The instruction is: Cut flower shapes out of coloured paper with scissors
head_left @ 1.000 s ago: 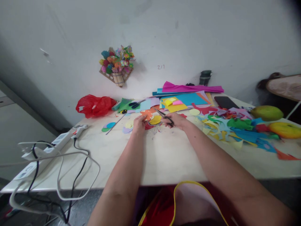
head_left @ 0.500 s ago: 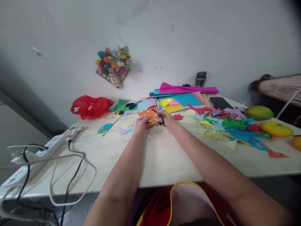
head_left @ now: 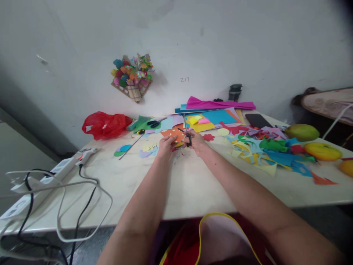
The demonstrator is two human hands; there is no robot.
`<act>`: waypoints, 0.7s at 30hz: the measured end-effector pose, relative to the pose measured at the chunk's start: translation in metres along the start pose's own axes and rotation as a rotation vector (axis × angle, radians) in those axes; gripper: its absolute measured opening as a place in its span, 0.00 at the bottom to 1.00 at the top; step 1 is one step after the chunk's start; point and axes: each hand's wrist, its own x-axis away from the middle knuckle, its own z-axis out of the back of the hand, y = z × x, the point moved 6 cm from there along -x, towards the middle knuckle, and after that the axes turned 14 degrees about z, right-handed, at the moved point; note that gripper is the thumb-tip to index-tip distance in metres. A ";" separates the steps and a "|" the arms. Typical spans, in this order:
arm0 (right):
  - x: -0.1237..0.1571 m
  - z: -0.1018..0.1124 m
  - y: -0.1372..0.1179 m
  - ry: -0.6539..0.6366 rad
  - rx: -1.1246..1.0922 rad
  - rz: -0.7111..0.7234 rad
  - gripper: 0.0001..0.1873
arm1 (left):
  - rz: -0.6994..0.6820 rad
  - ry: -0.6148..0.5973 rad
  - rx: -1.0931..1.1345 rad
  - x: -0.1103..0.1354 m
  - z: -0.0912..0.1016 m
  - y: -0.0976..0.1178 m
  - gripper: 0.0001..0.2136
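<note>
My left hand [head_left: 166,145] is closed on the left edge of an orange sheet of paper [head_left: 174,133] with pale spots. Just right of it, my right hand [head_left: 196,141] grips black-handled scissors [head_left: 188,140], their blades pointing away from me beside the paper's right side. Whether the blades touch the paper I cannot tell. Small bits of coloured paper lie under and between both hands. A red flower-shaped cutout [head_left: 209,137] rests to the right of my right hand. Yellow and lilac paper pieces [head_left: 149,150] lie left of my left hand.
Paper scraps [head_left: 264,147] heap on the right, near a phone [head_left: 257,120] and mango-like fruit [head_left: 322,151]. Coloured sheets [head_left: 220,117] and a second pair of scissors [head_left: 156,123] lie behind. A red plastic bag [head_left: 106,125] and a power strip [head_left: 38,187] with cables occupy the left.
The hands, paper and scissors hold almost the same position. The whole view has shifted very slightly.
</note>
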 end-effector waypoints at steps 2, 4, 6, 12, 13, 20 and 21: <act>0.002 -0.001 -0.003 0.017 -0.011 -0.006 0.16 | -0.010 0.004 0.001 0.000 0.000 0.000 0.14; 0.003 -0.002 -0.006 0.032 -0.012 -0.015 0.16 | -0.023 0.006 -0.005 -0.001 0.000 0.000 0.14; 0.004 -0.002 -0.008 0.040 -0.005 -0.029 0.16 | -0.035 0.011 -0.011 -0.001 0.000 0.001 0.14; 0.004 0.003 -0.009 0.042 0.095 -0.040 0.15 | -0.050 0.071 0.005 -0.001 0.006 0.006 0.15; 0.003 0.005 -0.009 0.042 0.119 -0.022 0.15 | -0.042 0.075 0.001 -0.001 0.007 0.006 0.15; -0.002 0.016 -0.015 0.088 0.166 0.037 0.16 | 0.039 -0.006 -0.039 -0.001 0.005 0.000 0.13; -0.002 0.017 -0.016 0.092 0.142 0.032 0.16 | 0.052 -0.024 -0.043 -0.002 0.005 -0.001 0.13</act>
